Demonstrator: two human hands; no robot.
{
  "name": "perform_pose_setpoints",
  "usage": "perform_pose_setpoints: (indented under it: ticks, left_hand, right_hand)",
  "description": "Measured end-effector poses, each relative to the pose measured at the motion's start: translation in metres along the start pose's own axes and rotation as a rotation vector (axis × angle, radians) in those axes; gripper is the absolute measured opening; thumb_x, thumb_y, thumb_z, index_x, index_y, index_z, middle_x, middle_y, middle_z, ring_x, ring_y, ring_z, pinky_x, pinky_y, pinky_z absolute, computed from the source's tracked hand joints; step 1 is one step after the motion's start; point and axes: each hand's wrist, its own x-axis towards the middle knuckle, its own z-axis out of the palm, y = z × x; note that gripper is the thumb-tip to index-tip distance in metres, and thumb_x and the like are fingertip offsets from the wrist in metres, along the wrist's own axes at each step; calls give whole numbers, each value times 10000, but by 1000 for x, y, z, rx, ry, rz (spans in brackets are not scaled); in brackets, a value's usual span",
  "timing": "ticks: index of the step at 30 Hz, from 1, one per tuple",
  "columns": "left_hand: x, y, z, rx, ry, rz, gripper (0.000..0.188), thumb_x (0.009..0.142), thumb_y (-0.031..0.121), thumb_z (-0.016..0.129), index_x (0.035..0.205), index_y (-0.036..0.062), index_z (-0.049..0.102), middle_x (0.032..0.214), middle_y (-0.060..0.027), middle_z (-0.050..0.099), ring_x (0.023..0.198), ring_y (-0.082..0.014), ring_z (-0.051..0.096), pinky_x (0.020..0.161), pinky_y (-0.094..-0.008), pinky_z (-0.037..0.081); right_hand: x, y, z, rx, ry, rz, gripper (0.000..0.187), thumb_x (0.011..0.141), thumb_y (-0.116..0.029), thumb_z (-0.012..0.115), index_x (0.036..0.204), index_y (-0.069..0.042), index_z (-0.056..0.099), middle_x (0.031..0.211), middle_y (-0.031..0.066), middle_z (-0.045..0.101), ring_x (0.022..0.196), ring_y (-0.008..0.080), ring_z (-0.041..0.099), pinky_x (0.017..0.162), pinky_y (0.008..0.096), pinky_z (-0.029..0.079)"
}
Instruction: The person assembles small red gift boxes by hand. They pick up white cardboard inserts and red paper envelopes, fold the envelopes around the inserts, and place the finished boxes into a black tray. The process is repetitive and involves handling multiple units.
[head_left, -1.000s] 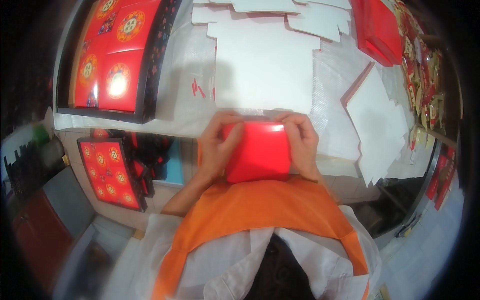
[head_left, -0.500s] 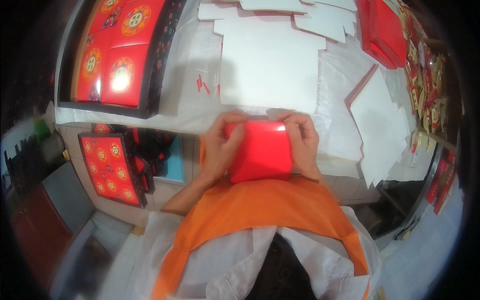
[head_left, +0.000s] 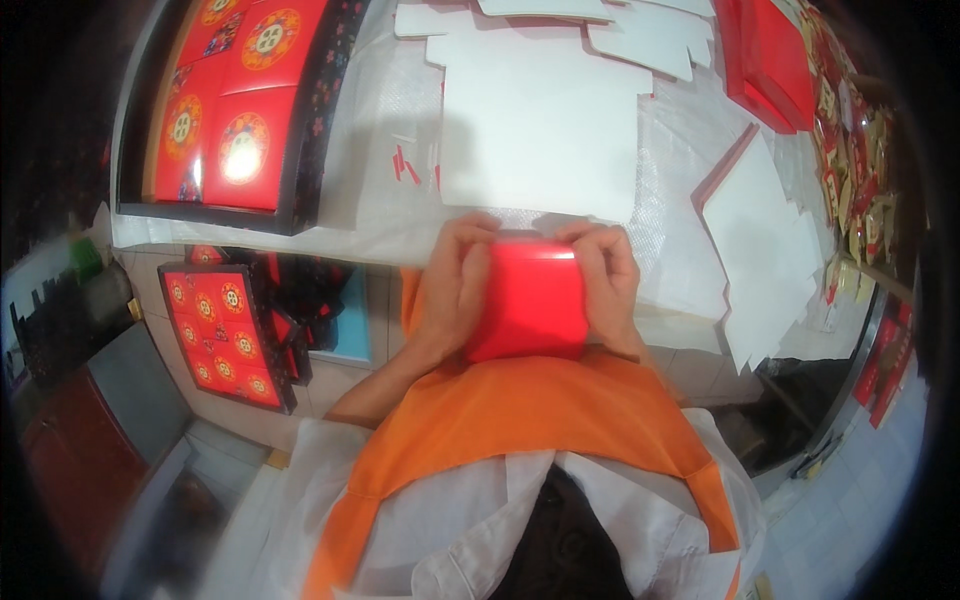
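Note:
A glossy red cardboard box (head_left: pixel 530 310) is held close to my orange apron, just off the table's near edge. My left hand (head_left: pixel 456 285) grips its left side, with the thumb along the upper left corner. On the opposite side my right hand (head_left: pixel 606 278) is closed around the upper right corner. A fold line runs along the box's far edge between both hands; what the fingertips do behind that edge is hidden. Straight beyond my hands lies a stack of flat white die-cut card blanks (head_left: pixel 545 130).
A dark patterned tray (head_left: pixel 300 170) of red decorated boxes stands at the left. Small red scraps (head_left: pixel 405 166) lie near it. Another white blank (head_left: pixel 762 250) and folded red boxes (head_left: pixel 768 65) are to the right, beside wrapped packets (head_left: pixel 855 180). A second tray (head_left: pixel 222 325) sits lower left.
My left thumb has drawn in from the box's top face toward its left edge. The box's far edge now shows a clearer fold. Both hands stay in nearly the same place.

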Motion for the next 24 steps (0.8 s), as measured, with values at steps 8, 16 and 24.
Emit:
perform_pose_setpoints:
  ticks: [8,16,24]
  left_hand:
    - [-12,-6,-2,10,28,-2,89,872,14,448,850,-23,525,1167,-129,529,1082,-185,477,899,-274,370]
    - [1,-5,-4,-879,-43,-240,416,910,199,419,1290,40,362,1348,-129,349,1228,-234,354,1015,-342,284]
    - [7,-34,-18,-998,-763,-467,776,755,360,586,1376,82,211,1391,-119,259,1272,-258,267,1034,-382,249]
  right_hand:
    - [-2,-1,-2,34,-9,55,42,891,-27,438,857,-31,462,1021,93,559,857,106,504,778,245,413]
    - [7,-5,-18,-13,57,-63,30,905,-72,444,911,-43,444,1117,120,515,909,134,518,751,237,441]
    - [83,-61,14,295,8,-27,134,934,-140,411,865,-31,446,1037,122,550,839,177,571,708,282,491]
